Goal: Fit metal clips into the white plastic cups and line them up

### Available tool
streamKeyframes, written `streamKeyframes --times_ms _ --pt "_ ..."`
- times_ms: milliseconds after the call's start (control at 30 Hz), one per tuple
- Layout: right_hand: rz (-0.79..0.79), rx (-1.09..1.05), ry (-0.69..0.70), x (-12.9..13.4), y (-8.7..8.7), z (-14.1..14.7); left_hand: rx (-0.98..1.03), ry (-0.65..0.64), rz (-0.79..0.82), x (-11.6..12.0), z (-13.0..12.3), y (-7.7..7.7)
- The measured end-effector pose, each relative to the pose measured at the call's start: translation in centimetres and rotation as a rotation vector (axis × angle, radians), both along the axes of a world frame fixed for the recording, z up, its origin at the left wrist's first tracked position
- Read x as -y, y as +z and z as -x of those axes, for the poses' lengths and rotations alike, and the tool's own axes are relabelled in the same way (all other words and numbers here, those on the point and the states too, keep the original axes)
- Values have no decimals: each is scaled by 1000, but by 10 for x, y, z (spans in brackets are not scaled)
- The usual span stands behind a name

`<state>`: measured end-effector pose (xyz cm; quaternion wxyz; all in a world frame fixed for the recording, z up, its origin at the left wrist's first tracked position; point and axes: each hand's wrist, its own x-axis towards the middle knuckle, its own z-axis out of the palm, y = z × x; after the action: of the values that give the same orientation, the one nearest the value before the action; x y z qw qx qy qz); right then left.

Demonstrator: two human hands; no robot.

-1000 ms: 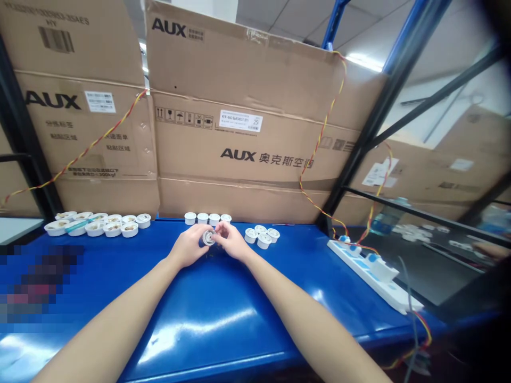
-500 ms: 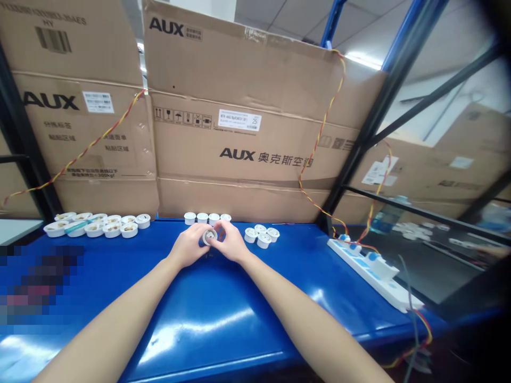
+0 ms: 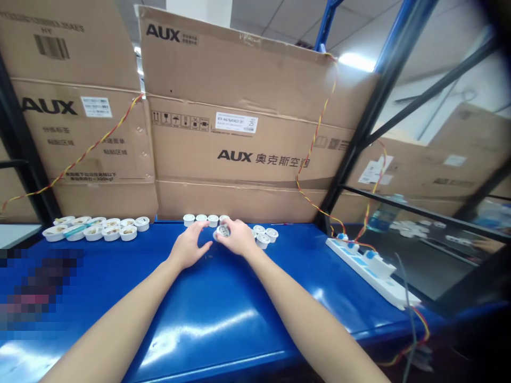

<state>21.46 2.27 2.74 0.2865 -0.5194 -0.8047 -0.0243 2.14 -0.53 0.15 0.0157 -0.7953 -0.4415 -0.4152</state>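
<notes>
My right hand (image 3: 238, 238) holds a small round white cup (image 3: 222, 232) between thumb and fingers, its top facing me. Left of it, my left hand (image 3: 190, 246) is open above the blue table (image 3: 199, 319), thumb and fingers apart, with nothing in it. A row of white cups (image 3: 201, 219) stands behind my hands at the table's back edge. Just right of my right hand sits a small cluster of white cups (image 3: 263, 240), partly covered by the hand.
Several white cups with bits inside (image 3: 94, 233) stand at the back left. A white power strip (image 3: 373, 274) with plugs lies on the right. Cardboard boxes (image 3: 247, 191) wall the back; a twisted red-yellow wire (image 3: 298, 183) hangs down. A black frame post stands right.
My left hand has let go of the cup and opened. My right hand has moved slightly right with the cup. The view has shifted a little.
</notes>
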Motion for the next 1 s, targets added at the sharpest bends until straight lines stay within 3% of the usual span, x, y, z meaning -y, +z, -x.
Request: streamKeyframes --times_ms 167,633,733,867,1000 --pt "79 247 -165 -17 -3 -26 28 55 39 0 4 -1" --pt "175 231 -400 -26 -11 -40 63 117 119 -3 8 -3" --pt "79 250 -363 -24 -9 -38 58 122 131 -4 8 -5" --pt "-31 285 -195 -28 -9 -23 44 128 159 -5 8 -6" --pt "24 363 -113 -43 -11 -4 39 137 188 -6 8 -8"
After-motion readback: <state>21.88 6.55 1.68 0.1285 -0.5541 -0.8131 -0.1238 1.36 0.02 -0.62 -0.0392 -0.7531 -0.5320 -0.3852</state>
